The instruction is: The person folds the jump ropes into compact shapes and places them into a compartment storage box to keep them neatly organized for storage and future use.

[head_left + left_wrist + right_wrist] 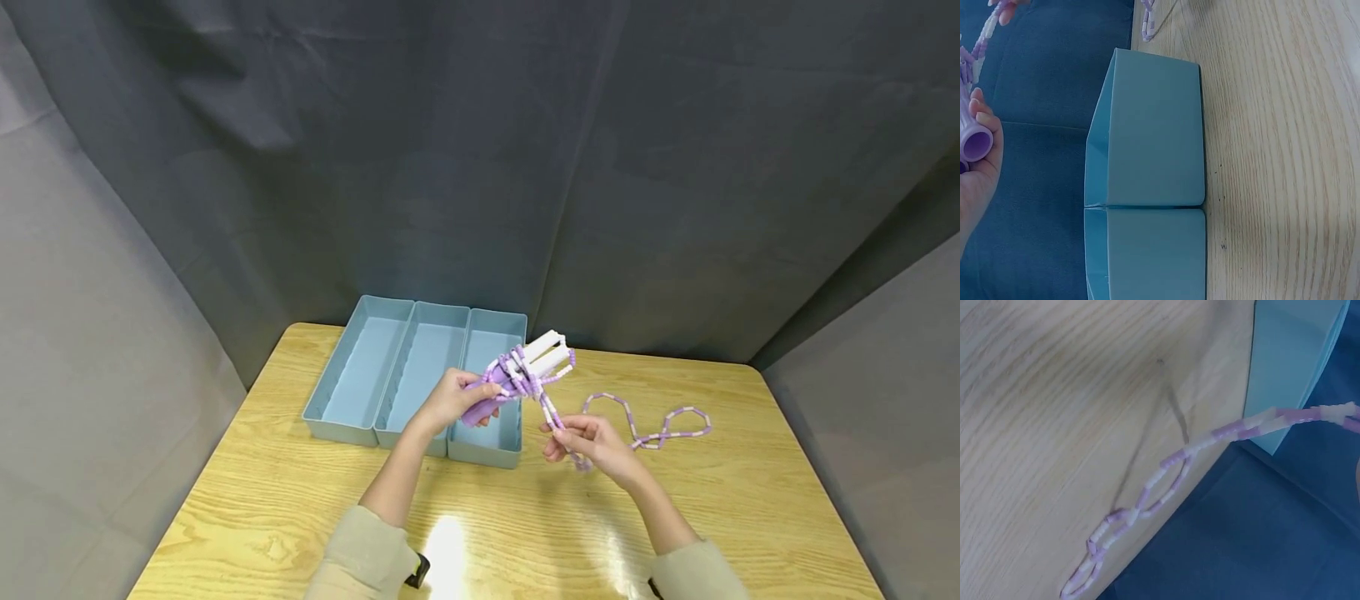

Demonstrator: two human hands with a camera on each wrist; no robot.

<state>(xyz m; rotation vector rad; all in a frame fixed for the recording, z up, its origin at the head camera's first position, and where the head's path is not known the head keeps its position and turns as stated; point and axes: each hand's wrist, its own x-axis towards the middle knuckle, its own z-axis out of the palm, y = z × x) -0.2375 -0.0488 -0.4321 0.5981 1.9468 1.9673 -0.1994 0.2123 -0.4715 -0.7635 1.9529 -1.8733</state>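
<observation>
My left hand [448, 404] grips the two purple-and-white handles [477, 407] of a beaded jump rope side by side, their white ends tilted up and to the right. Several turns of purple and white beads [517, 372] wrap around the handles. In the left wrist view, the round hollow end of one handle [975, 145] shows at the palm. My right hand [596, 446] pinches the doubled rope a short way below the handles. From there the rest of the rope [688, 433] trails off in loops on the right; the right wrist view shows its paired strands [1229, 431].
Three pale blue bins [341, 429] stand side by side at the back left of the wooden table [262, 500]. The left hand is over the rightmost bin [483, 457]. Dark curtain [450, 167] hangs behind the table, with grey cloth at both sides.
</observation>
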